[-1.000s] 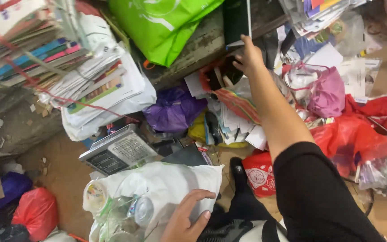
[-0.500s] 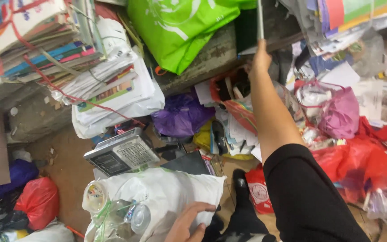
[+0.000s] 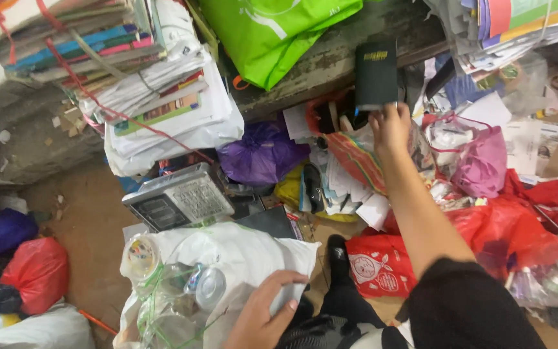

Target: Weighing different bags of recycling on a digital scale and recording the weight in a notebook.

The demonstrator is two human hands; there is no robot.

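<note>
Setting: cluttered sorting corner on a brown dirt floor [image 3: 79, 226], heaped with paper, bags and bundles.
Right fingers: pinched shut on the lower edge of a slim black hard-cover book [image 3: 376, 72], holding it upright at arm's length; the right hand [image 3: 390, 126] is stretched far forward.
Change: a second ago this hand was empty and reaching into the pile; now the book is lifted clear of it, so the pick is made and the book is free to carry.
Below the right fingers: an orange striped woven bag [image 3: 355, 155] stuffed with papers, directly under the book.
Right of them: a pink plastic bag [image 3: 482, 165], and nearer the body red plastic bags [image 3: 505, 226].
Left of them: a bright green carrier bag [image 3: 272, 32] and a purple plastic bag [image 3: 259, 152].
Left fingers: spread loosely open, resting flat on a white plastic sack [image 3: 253, 252]; the left hand [image 3: 263, 317] grips nothing and has barely shifted.
Beyond the left fingers: a grey weighing scale with keypad [image 3: 177, 197]; past it, tied stacks of books and papers [image 3: 156, 97].
</note>
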